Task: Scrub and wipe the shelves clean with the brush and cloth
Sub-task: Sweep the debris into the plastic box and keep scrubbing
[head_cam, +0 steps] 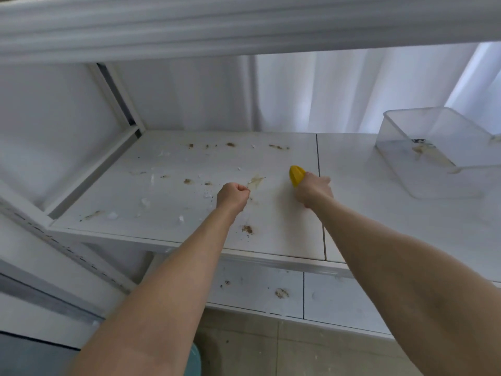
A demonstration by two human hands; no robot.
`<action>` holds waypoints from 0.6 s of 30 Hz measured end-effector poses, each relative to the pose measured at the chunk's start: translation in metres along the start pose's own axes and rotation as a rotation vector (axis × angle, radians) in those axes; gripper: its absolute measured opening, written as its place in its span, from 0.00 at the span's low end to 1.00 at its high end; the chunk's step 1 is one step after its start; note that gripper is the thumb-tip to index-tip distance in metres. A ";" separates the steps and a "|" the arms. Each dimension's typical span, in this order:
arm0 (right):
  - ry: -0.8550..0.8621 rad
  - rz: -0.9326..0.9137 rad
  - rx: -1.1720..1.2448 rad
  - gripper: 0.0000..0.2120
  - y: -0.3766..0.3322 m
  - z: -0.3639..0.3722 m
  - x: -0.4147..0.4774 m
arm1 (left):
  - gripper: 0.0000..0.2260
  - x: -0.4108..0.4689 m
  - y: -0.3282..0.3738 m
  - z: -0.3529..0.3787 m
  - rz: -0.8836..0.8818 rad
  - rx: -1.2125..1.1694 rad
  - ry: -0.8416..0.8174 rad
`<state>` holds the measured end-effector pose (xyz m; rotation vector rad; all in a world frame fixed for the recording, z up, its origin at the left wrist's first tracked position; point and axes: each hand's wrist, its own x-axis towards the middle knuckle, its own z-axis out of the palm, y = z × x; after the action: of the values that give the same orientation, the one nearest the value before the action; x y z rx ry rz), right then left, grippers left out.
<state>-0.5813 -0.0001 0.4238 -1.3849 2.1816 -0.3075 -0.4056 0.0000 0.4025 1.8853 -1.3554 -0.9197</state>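
A white shelf fills the middle of the view, spotted with brown dirt, smears and white flecks. My right hand grips a yellow brush and holds it down on the shelf near the seam between two boards. My left hand is curled into a fist over the shelf's middle, beside a yellowish smear, and holds nothing that I can see. No cloth is in view.
A clear plastic tub with residue inside sits on the right board. A lower shelf shows more brown spots. The upper shelf's edge hangs overhead, and a white upright frame stands at the left.
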 end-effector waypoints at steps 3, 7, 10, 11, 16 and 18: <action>-0.049 -0.067 -0.087 0.19 -0.004 0.013 -0.010 | 0.07 -0.003 0.000 0.007 -0.012 0.014 -0.001; -0.205 -0.220 0.002 0.11 -0.025 0.034 -0.021 | 0.07 -0.011 0.013 0.015 0.008 0.016 0.004; -0.138 -0.218 0.074 0.13 -0.021 0.020 -0.012 | 0.06 -0.010 0.021 0.012 0.031 -0.008 0.015; -0.095 -0.202 0.082 0.15 -0.017 0.014 -0.007 | 0.06 -0.008 0.022 0.008 0.028 -0.010 0.022; 0.004 -0.130 0.014 0.17 -0.009 -0.014 0.025 | 0.06 0.020 0.022 0.005 0.009 0.019 0.047; 0.010 -0.110 -0.017 0.18 -0.012 -0.018 0.035 | 0.07 0.033 0.028 0.009 0.011 0.067 0.032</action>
<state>-0.5936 -0.0381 0.4333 -1.5194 2.1248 -0.3371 -0.4200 -0.0403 0.4144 1.9322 -1.3926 -0.8450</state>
